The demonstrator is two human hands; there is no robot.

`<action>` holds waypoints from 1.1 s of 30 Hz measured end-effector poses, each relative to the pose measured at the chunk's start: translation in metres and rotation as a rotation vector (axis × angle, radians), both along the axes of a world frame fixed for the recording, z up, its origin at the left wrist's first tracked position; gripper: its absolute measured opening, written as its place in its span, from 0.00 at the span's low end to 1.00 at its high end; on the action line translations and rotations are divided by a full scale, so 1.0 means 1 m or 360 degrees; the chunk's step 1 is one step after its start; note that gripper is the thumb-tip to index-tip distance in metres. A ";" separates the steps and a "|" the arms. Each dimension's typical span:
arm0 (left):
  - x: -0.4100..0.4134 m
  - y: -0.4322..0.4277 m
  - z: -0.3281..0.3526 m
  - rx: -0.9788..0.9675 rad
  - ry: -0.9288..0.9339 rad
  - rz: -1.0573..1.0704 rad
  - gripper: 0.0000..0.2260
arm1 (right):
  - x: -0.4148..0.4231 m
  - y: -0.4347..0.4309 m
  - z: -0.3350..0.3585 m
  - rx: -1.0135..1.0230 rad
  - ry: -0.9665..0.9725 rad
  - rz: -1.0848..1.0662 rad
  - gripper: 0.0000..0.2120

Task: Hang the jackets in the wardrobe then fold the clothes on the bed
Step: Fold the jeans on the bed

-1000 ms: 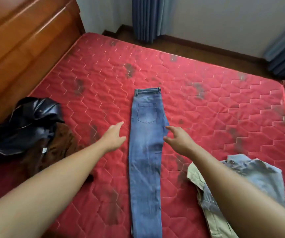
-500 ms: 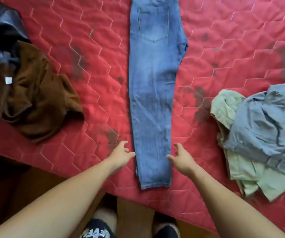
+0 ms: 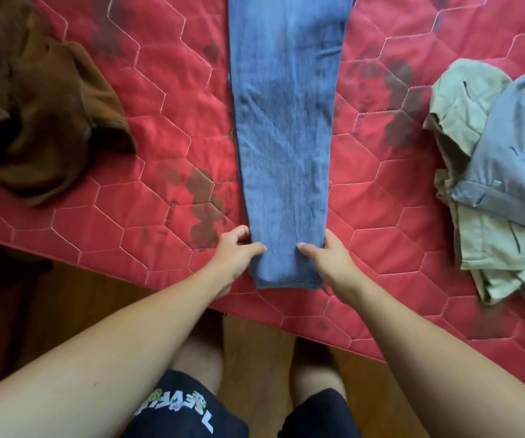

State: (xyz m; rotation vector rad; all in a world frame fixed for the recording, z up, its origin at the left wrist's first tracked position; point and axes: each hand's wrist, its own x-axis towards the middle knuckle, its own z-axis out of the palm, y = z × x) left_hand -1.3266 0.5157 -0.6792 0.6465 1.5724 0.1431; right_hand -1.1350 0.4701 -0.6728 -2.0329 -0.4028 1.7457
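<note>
A pair of blue jeans (image 3: 283, 147), folded lengthwise with one leg on the other, lies stretched up the middle of the red quilted mattress (image 3: 166, 197). Its hem lies near the bed's front edge. My left hand (image 3: 234, 252) pinches the left side of the legs just above the hem, thumb on top of the denim. My right hand (image 3: 326, 256) pinches the right side at the same height. The waist is out of view at the top.
A crumpled brown garment (image 3: 39, 115) lies at the left. On the right is a pile with a grey-blue shirt (image 3: 514, 147) on a pale green garment (image 3: 501, 257). The mattress edge runs diagonally before my legs, with wooden floor (image 3: 254, 352) below.
My hands drew back from mid-leg to the hem end of the jeans and closed on its two sides. The view tilted down towards the bed's front edge.
</note>
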 end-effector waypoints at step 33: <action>-0.087 -0.067 -0.016 -0.0238 -0.0091 -0.0387 0.09 | -0.052 -0.068 -0.011 -0.0097 0.0017 0.0224 0.13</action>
